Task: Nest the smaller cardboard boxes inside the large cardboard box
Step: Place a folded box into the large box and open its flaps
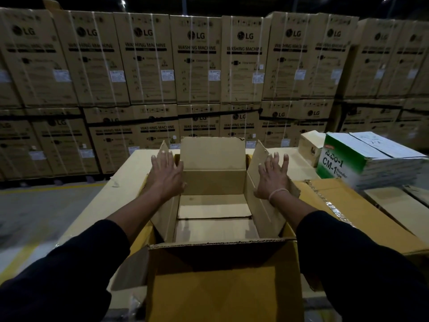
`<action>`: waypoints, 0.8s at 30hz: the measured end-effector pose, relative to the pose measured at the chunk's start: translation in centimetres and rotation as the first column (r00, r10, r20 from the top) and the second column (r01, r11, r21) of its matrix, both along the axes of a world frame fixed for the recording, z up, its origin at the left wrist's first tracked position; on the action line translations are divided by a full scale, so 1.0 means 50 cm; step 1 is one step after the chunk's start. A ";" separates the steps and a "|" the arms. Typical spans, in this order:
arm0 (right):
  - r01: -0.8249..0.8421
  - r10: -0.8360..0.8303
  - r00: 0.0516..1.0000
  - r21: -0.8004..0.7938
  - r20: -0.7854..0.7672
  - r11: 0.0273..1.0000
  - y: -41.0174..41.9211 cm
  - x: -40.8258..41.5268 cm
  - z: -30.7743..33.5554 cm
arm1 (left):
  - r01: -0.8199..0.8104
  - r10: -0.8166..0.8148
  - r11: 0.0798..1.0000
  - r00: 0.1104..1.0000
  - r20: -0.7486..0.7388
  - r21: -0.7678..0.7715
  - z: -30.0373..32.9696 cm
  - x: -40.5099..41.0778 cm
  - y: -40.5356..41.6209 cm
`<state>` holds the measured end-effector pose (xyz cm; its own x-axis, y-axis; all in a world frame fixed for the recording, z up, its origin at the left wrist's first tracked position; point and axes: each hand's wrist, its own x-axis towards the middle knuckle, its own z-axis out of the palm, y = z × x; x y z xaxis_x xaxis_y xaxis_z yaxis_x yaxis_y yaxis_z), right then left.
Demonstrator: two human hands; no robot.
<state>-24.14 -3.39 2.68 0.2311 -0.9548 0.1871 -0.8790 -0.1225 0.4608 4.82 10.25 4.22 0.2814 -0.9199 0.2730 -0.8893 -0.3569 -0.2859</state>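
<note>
One smaller cardboard box (213, 182) sits inside the large cardboard box (222, 275); my left hand (166, 175) and right hand (272, 176), fingers spread, press its side flaps outward. The green-and-white box (366, 159) beside it waits outside.

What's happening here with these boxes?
A person is fitting a smaller box down into a large box. The left hand and right hand press flat, fingers straight, against its raised side flaps. The smaller box is open and looks empty. A green and white carton sits to the right.
</note>
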 end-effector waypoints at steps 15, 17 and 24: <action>-0.058 -0.034 0.755 0.118 0.655 0.991 -0.013 -0.297 0.086 | 0.344 -0.431 0.895 0.831 -0.351 -0.285 0.029 -0.447 -0.099; -0.039 -0.072 0.737 0.148 0.672 0.988 -0.022 -0.376 0.071 | 0.393 -0.491 0.864 0.797 -0.351 -0.316 0.031 -0.527 -0.106; -0.043 -0.138 0.748 0.254 0.649 0.966 -0.042 -0.610 -0.011 | 0.453 -0.557 0.829 0.714 -0.424 -0.328 -0.027 -0.770 -0.147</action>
<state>-54.62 -5.48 2.14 0.0898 -0.9951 0.0412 -0.9574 -0.0977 -0.2719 -33.66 2.89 2.85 -0.0699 -0.9082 0.4126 -0.9491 0.1879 0.2528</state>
